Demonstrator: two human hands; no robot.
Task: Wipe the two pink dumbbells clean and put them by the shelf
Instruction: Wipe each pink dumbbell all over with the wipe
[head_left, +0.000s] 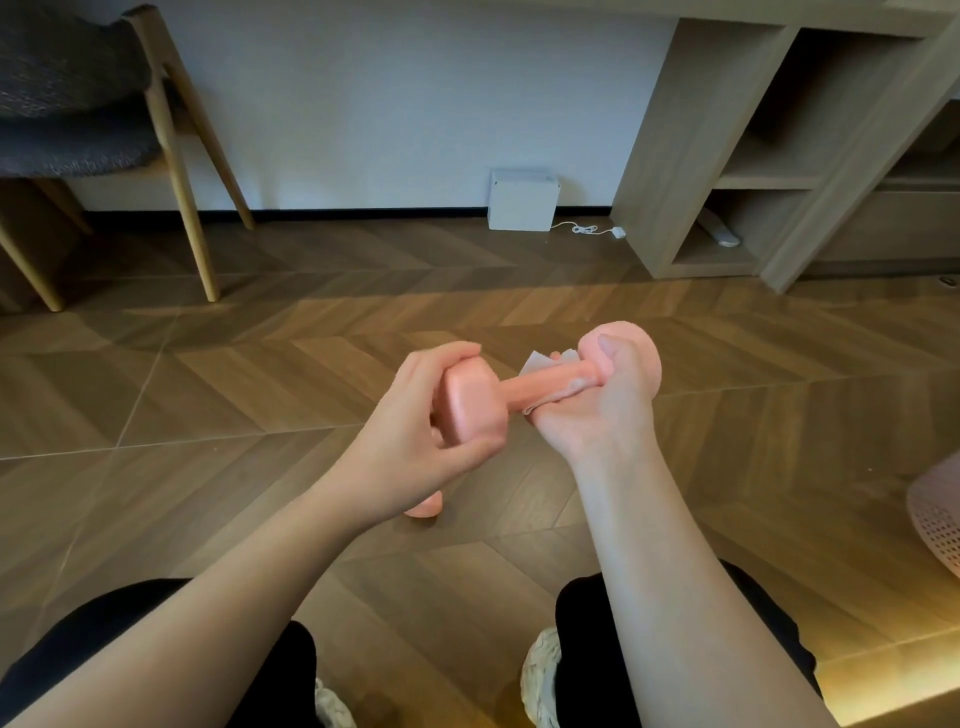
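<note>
Held up off the floor (311, 374), about over its middle and roughly level: one pink dumbbell (550, 382). Gripped at the near head by the left hand (415, 415), fingers curled round it. Clasped at the far end of the bar by the right hand (587, 400), with a white wipe (535, 361) pinched against the bar.

Judged as mid-wipe on this one, so nowhere near done. Lying on the floor under the left wrist, mostly hidden: the second pink dumbbell (426, 506); cannot tell whether wiped. Neither yet put by the shelf (675, 156), standing well apart at the floor's far right edge.

Seen in the shelf's lowest open compartment: a pale flat object (724, 236), too small to name. Cut off at the floor's right edge: a pink perforated basket (935, 525), contents out of view. Set at the far edge, near the shelf: a white box (522, 200), with a white cable (587, 228) trailing beside it.
</note>
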